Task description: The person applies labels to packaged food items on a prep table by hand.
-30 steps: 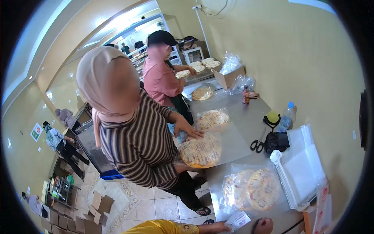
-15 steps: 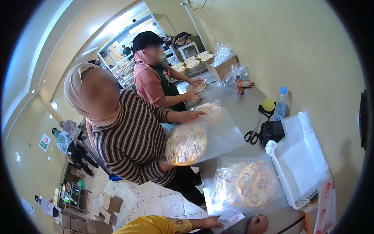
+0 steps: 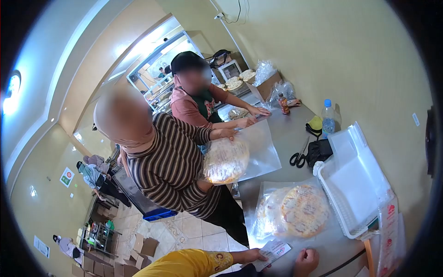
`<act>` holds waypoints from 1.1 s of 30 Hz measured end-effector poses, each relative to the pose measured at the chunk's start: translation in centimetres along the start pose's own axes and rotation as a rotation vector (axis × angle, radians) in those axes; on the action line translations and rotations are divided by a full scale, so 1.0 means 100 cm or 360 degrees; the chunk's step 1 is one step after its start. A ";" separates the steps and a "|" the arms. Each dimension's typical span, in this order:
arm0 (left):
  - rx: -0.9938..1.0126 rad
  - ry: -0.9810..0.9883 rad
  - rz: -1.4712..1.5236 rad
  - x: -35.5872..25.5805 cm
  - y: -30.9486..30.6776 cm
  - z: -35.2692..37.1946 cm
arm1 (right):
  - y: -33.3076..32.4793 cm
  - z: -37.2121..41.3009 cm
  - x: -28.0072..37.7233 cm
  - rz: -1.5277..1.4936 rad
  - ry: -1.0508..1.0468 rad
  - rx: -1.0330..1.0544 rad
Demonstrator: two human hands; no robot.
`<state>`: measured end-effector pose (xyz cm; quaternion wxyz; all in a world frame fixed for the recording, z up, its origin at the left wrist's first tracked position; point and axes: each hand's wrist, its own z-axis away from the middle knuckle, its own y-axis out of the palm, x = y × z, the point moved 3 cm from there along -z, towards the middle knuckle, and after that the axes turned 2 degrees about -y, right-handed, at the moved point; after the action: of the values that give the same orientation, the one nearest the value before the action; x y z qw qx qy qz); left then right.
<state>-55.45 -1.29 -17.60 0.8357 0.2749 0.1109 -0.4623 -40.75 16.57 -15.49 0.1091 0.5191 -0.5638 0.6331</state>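
Printed cards [image 3: 277, 249] are held low in the view, just beside the bagged pizzas [image 3: 302, 212] on the metal counter [image 3: 292, 126]; at the far left, a poster [image 3: 67, 177] is seen on the wall [image 3: 23, 175], and opened cardboard boxes [image 3: 144, 247] are seen on the tiled floor [image 3: 182, 229]; next, a person in a striped top [image 3: 166, 159] is seen at the counter, by whom another bagged pizza [image 3: 225, 161] is held up at its edges; beyond, a person in pink sleeves [image 3: 189, 105] is seen leaning over the counter, with both arms stretched forward.

From the lower left, a yellow sleeve [image 3: 184, 262] is extended, and the cards are gripped by the left hand [image 3: 253, 255] at its end; under that wrist some dark cloth [image 3: 242, 271] is cut off by the lower edge, and its owner cannot be told; to the right of the cards, the right hand [image 3: 307, 261] is clenched into a fist, and whether anything is enclosed cannot be told; farther up, scissors [image 3: 298, 159] are laid beside a black bundle [image 3: 318, 150], and a water bottle [image 3: 328, 120] is stood upright near the wall; at the right, clear plastic sheets [image 3: 355, 171] are held in a white basket [image 3: 333, 205], beside which red-printed plastic [image 3: 387, 235] is hung.
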 end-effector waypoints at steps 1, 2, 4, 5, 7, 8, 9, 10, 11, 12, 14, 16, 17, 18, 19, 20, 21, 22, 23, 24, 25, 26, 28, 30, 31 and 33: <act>-0.0015 -0.0003 0.0036 0.003 -0.001 -0.003 | 0.002 0.000 -0.003 0.0040 -0.0044 0.0015; -0.0029 -0.0006 0.0071 0.006 -0.002 -0.006 | 0.005 0.001 -0.010 0.0080 -0.0087 0.0029; -0.0055 -0.0006 0.0052 0.005 0.000 -0.004 | 0.007 0.002 -0.012 0.0096 -0.0146 0.0033; -0.0066 -0.0009 0.0037 0.001 0.003 -0.001 | 0.006 0.002 -0.011 0.0073 -0.0161 0.0019; -0.0195 -0.0081 -0.0189 -0.020 0.018 0.018 | 0.004 -0.002 -0.008 0.0018 -0.0110 0.0016; -0.0257 -0.0128 -0.0304 -0.030 0.022 0.027 | 0.003 -0.004 -0.003 -0.0017 -0.0039 0.0044; -0.0262 -0.0141 -0.0292 -0.026 0.020 0.023 | 0.002 -0.001 -0.002 -0.0042 0.0034 0.0093; -0.0267 -0.0146 -0.0277 -0.025 0.021 0.020 | 0.001 0.001 -0.002 0.0011 0.0022 0.0062; -0.0270 -0.0149 -0.0242 -0.024 0.020 0.019 | 0.002 0.001 -0.002 0.0071 0.0001 0.0048; -0.0340 -0.0172 -0.0255 -0.024 0.020 0.020 | 0.003 -0.001 -0.001 0.0116 -0.0030 0.0025; -0.0368 -0.0157 -0.0240 -0.040 0.034 0.035 | 0.005 -0.001 0.000 0.0193 0.0077 0.0101; -0.0165 -0.0015 -0.0115 -0.018 0.017 0.017 | 0.005 -0.002 0.002 0.0180 0.0124 0.0111; -0.0116 0.0021 -0.0128 -0.001 0.002 0.000 | 0.004 -0.002 0.003 0.0128 0.0116 0.0090; -0.0067 0.0057 -0.0139 0.016 -0.014 -0.016 | 0.004 -0.002 0.004 0.0076 0.0110 0.0072; -0.0122 0.0032 -0.0250 0.026 -0.024 -0.029 | 0.004 -0.001 0.005 0.0095 0.0092 0.0075; -0.0175 0.0004 -0.0361 0.032 -0.030 -0.039 | 0.004 -0.002 0.006 0.0117 0.0073 0.0076; -0.0183 0.0027 -0.0414 0.040 -0.036 -0.044 | 0.003 -0.004 0.007 0.0140 0.0051 0.0074; -0.0169 0.0068 -0.0411 0.039 -0.036 -0.042 | -0.001 -0.006 0.011 0.0120 0.0037 0.0039; -0.0146 0.0107 -0.0401 0.037 -0.035 -0.040 | -0.005 -0.008 0.018 0.0096 0.0025 0.0002; -0.0128 0.0143 -0.0391 0.035 -0.034 -0.039 | -0.006 -0.010 0.024 0.0069 0.0013 -0.0037; -0.0105 0.0171 -0.0374 0.034 -0.033 -0.038 | -0.006 -0.010 0.024 0.0066 -0.0031 -0.0060; -0.0086 0.0205 -0.0368 0.032 -0.034 -0.036 | -0.005 -0.012 0.025 0.0062 -0.0076 -0.0090; -0.0018 0.0298 -0.0336 0.031 -0.033 -0.033 | -0.007 -0.012 0.025 0.0074 -0.0125 -0.0128; 0.0055 0.0391 -0.0321 0.034 -0.034 -0.035 | -0.007 -0.013 0.026 0.0090 -0.0140 -0.0166; 0.0047 0.0408 -0.0319 0.033 -0.037 -0.036 | -0.004 -0.012 0.022 0.0158 -0.0057 0.0000; -0.0057 0.0236 -0.0418 0.028 -0.030 -0.034 | 0.004 -0.003 0.007 0.0305 0.0129 0.0317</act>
<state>-56.16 -2.65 -22.68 0.7623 0.2764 0.2155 -0.5441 -41.55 16.40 -15.13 0.0186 0.4451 -0.5404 0.7138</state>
